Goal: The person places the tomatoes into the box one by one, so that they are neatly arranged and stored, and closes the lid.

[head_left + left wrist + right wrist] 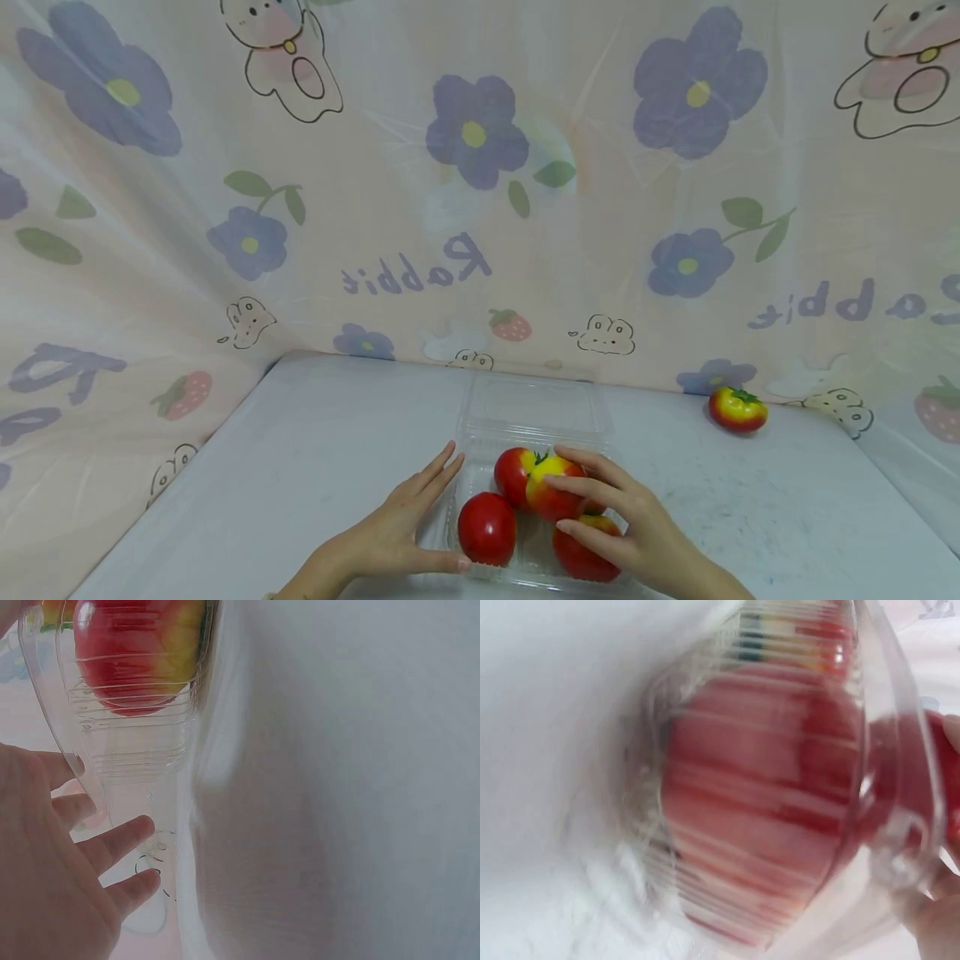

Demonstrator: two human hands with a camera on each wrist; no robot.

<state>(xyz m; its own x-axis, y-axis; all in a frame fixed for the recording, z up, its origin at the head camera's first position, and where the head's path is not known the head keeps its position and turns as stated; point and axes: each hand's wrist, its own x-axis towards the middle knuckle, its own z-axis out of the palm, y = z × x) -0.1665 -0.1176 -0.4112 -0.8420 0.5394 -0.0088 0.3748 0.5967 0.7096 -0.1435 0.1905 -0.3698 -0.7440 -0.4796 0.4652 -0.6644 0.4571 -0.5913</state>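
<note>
My right hand [637, 521] grips a red-and-yellow fruit [553, 493] above the clear plastic box [534, 546], while my left hand [382, 529], grasping nothing, spreads its straightened fingers along the box's left side. Inside, a red fruit [486, 530] sits at the left, another [513, 475] farther back and one [581, 557] below my right hand. Beyond them the lid [532, 408] lies open on the desk [337, 442], with one more fruit [738, 411] well apart at the far right

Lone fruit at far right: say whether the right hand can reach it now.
Probably not yet: the right hand holds another fruit, though the way to the lone fruit looks free.
</note>
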